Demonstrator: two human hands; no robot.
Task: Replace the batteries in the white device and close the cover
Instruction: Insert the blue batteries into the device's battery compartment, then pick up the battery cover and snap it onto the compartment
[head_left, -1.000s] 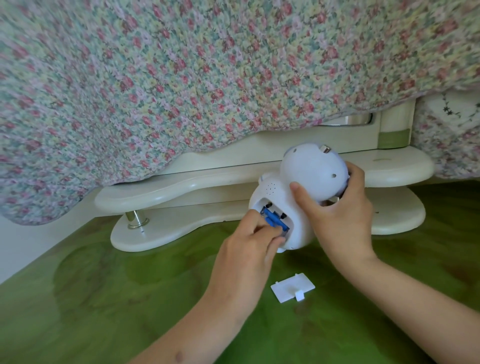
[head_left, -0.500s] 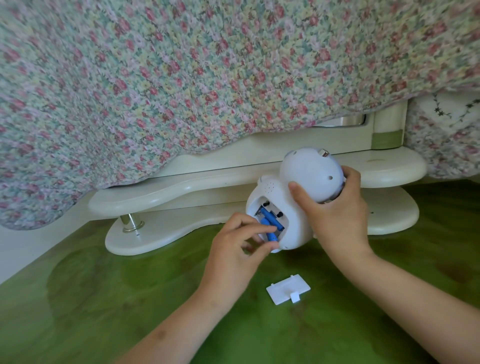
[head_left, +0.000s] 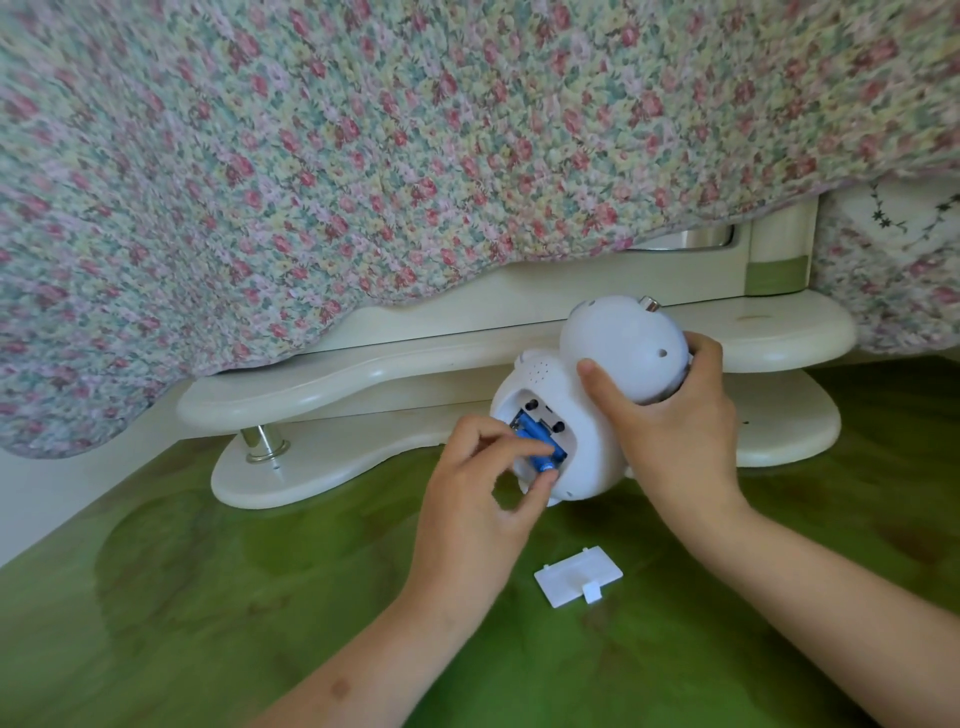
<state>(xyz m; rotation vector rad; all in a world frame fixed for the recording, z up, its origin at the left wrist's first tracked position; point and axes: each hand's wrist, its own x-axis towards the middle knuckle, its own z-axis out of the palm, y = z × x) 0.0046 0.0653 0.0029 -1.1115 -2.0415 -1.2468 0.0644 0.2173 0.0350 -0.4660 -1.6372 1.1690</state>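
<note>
Gripping the rounded upper part of the white device (head_left: 618, 358), the right hand (head_left: 675, 431) is clamping it with the thumb across the near face and the fingers wrapped round the far side, keeping it raised above the green tabletop (head_left: 260, 597). The device is lying tilted, its open battery compartment (head_left: 540, 436) facing toward the left hand. The left hand (head_left: 478, 499) is sitting just left of and below the right hand, its forefinger and thumb pinched together on a blue battery (head_left: 543, 457) at the lower edge of the compartment; that battery is standing partly proud of the opening, and more blue is showing deeper inside, though how many cells are seated cannot be told. The two hands are lying close together, joined only through the device. The white cover (head_left: 577, 576) is lying flat on the tabletop nearer the person than both hands, between the two forearms, apart from the device, with its small clip tab pointing toward the viewer. Beyond the hands, a cream two-tier shelf (head_left: 363, 374) is standing on the tabletop, with a floral cloth (head_left: 363, 156) hanging over it from above.
</note>
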